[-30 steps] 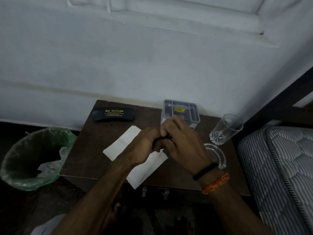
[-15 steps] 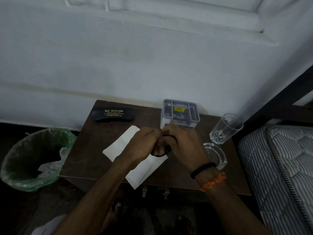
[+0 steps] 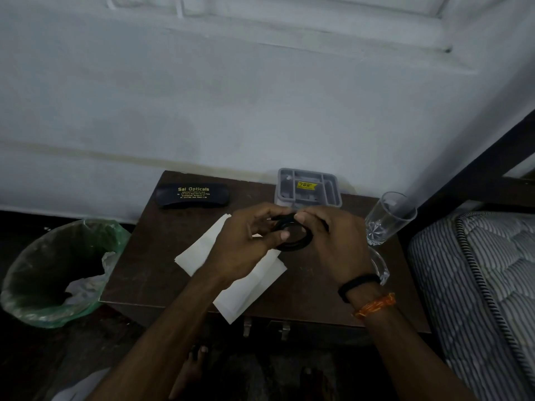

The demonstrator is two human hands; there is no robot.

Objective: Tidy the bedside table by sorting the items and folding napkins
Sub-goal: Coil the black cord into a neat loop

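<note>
Above the middle of the brown bedside table (image 3: 139, 273), my left hand (image 3: 246, 244) and my right hand (image 3: 335, 241) both pinch a coiled black cable or band (image 3: 292, 244) that forms a loop between them. Under my hands lies a white napkin (image 3: 202, 250), folded into a long strip running diagonally. A black spectacle case (image 3: 192, 194) with yellow lettering lies at the back left. At the back middle stands a grey compartmented organiser (image 3: 308, 188) with a yellow label inside.
A clear drinking glass (image 3: 388, 218) stands at the table's right, with a glass ashtray (image 3: 380, 266) just in front of it, partly behind my right wrist. A green-lined waste bin (image 3: 58, 270) stands on the floor left. A striped mattress (image 3: 477, 285) lies right.
My hands have drawn slightly apart, and the black item that was bunched between them now shows as an open loop.
</note>
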